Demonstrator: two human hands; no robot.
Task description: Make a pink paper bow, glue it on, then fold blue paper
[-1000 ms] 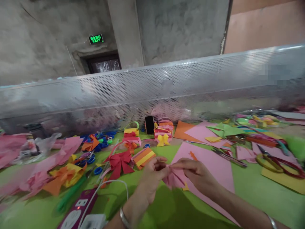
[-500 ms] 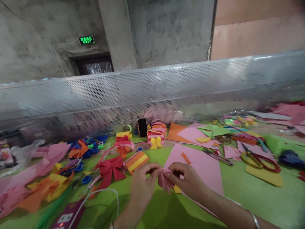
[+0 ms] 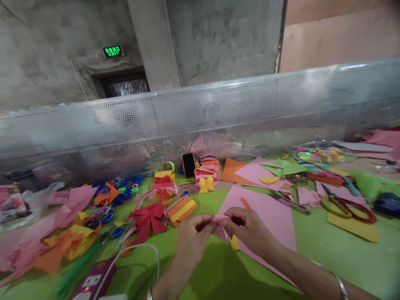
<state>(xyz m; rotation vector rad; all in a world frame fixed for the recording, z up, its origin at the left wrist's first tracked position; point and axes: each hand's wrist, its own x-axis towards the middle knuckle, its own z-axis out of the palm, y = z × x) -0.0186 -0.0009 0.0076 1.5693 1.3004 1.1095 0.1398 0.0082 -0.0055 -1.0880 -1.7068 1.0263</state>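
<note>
Both my hands meet low in the middle of the view over the green table (image 3: pixel 328 254). My left hand (image 3: pixel 192 241) and my right hand (image 3: pixel 250 231) pinch a small folded pink paper piece (image 3: pixel 218 221) between their fingertips. Under my right hand lies a large pink paper sheet (image 3: pixel 268 216). A small yellow scrap (image 3: pixel 233 243) sits just below the folded piece. A red paper bow (image 3: pixel 146 217) and an orange-and-yellow striped paper piece (image 3: pixel 181 208) lie just left of my left hand.
A perforated metal screen (image 3: pixel 218 121) runs along the table's far edge. In front of it stand a black phone (image 3: pixel 188 165) and small paper baskets (image 3: pixel 206 175). Scissors (image 3: pixel 346 204) and coloured sheets lie at the right. Pink and orange paper heaps (image 3: pixel 46 233) and a power strip (image 3: pixel 93 281) fill the left.
My hands have drawn closer together on the pink piece, folding it tighter. The view has shifted slightly to the right and down.
</note>
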